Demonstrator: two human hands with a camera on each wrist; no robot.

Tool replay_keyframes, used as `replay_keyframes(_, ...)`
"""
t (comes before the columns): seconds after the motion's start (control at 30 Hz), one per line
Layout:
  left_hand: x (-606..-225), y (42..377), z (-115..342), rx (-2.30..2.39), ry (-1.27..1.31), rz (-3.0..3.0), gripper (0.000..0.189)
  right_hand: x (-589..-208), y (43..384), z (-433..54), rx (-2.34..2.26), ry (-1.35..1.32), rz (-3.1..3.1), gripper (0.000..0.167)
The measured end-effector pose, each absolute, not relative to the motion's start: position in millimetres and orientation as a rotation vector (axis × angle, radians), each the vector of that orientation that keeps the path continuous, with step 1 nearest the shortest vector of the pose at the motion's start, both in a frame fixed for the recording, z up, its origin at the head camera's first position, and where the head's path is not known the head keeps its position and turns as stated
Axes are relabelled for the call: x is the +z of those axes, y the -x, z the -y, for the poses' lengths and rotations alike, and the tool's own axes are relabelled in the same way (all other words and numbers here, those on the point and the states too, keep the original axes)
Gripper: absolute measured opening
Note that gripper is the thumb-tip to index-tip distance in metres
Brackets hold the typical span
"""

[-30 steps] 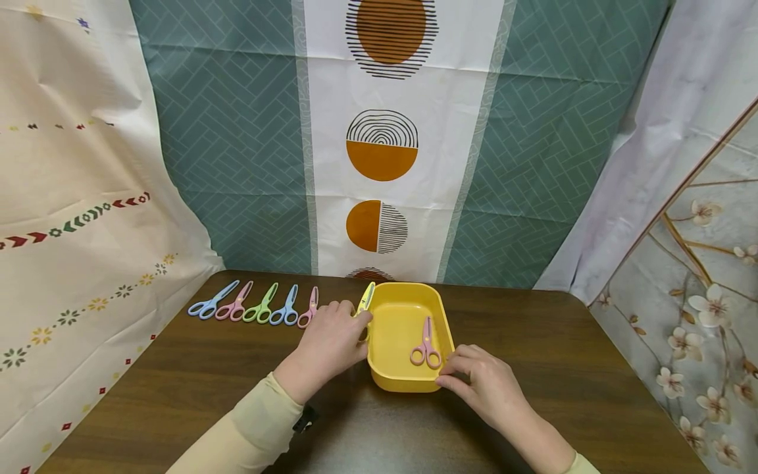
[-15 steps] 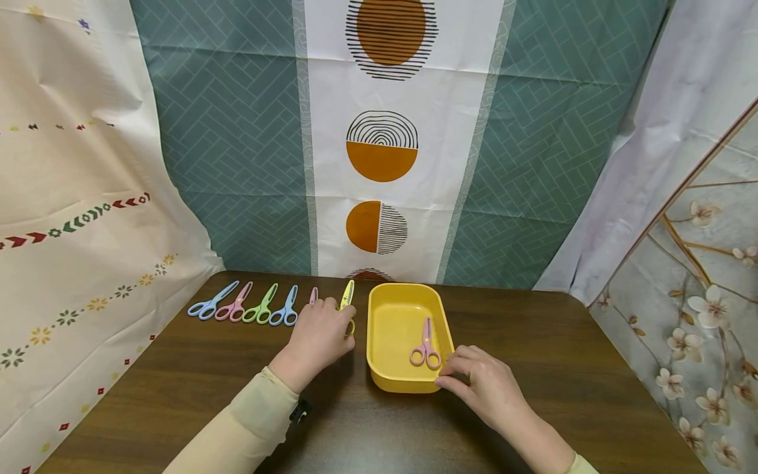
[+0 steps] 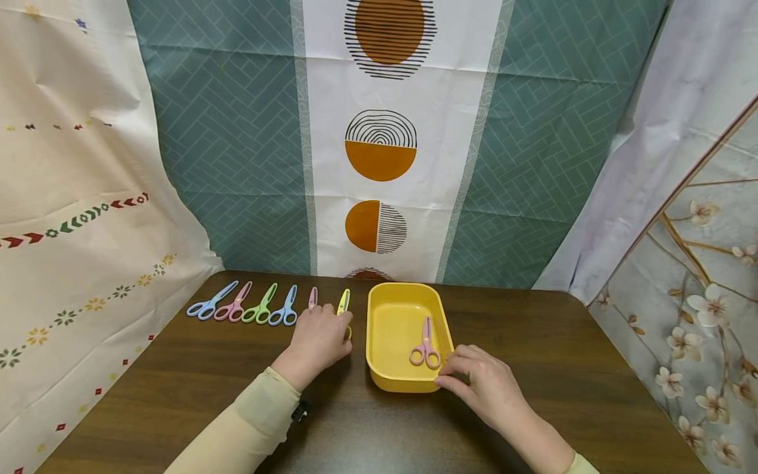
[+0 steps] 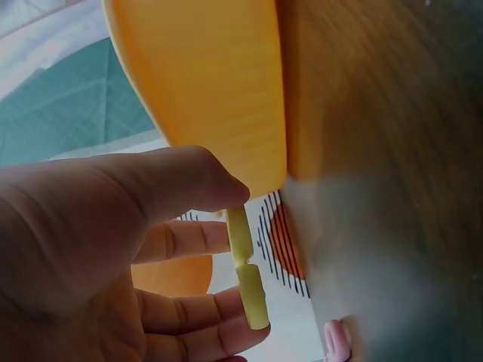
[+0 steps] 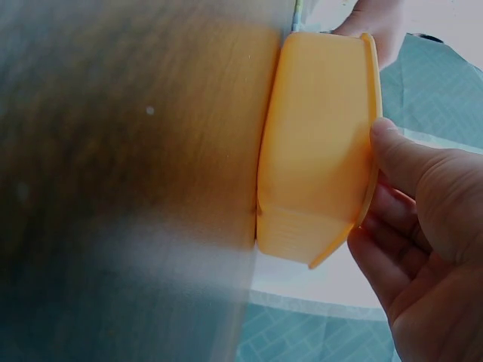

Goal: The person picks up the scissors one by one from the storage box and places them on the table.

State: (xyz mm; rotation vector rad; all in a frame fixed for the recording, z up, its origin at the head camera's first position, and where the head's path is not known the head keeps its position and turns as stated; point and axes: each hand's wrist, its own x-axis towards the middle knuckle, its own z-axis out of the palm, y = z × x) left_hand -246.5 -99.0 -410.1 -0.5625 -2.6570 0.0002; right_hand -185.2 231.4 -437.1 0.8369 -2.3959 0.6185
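Note:
Between the thumb and fingers of my left hand (image 3: 315,342) is a pair of yellow scissors (image 3: 343,301), blades pointing away, just left of the yellow tray. The left wrist view shows the scissors' handles (image 4: 252,294) edge-on, pinched close over the table. My right hand (image 3: 488,385) pinches the rim of the tray (image 3: 403,384) at its near right corner, thumb and fingers on either side in the right wrist view. Pink scissors (image 3: 426,345) lie inside the tray. Another pink pair (image 3: 312,298) lies left of the yellow scissors, its handles hidden by my left hand.
Leftward along the table's far side runs a row of scissors: blue (image 3: 286,309), green (image 3: 262,309), pink (image 3: 235,306) and blue (image 3: 210,305). The brown table (image 3: 533,336) ends against a patterned hanging cloth (image 3: 379,197), with more cloths at both sides.
My left hand has carried the yellow scissors leftward from the tray's left rim to beside the row, then slightly nearer and lower. The right hand and tray have stayed in place.

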Motion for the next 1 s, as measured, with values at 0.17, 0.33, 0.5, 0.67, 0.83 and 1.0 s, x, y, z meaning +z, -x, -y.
replay_keyframes(0.17, -413, 248, 96, 0.003, 0.578, 2.721, 0.028, -436, 185, -231, 0.623, -0.842, 2.389, 0.027)
replay_keyframes(0.33, -415, 248, 94, -0.002, 0.588, 2.756, 0.027, -436, 185, -231, 0.624, -0.843, 2.388, 0.026)
replay_keyframes(0.5, -416, 247, 92, -0.015, 0.598, 2.786, 0.025, -435, 185, -231, 0.624, -0.846, 2.387, 0.027)
replay_keyframes(0.67, -418, 247, 91, 0.016, 0.605, 2.835, 0.024, -435, 184, -231, 0.617, -0.844, 2.384, 0.028)
replay_keyframes(0.83, -420, 248, 90, 0.054, 0.614, 2.865, 0.024, -435, 184, -231, 0.614, -0.844, 2.383, 0.027)
replay_keyframes(1.0, -423, 249, 91, 0.070, 0.610, 2.892, 0.025, -436, 184, -231, 0.621, -0.841, 2.387, 0.028)
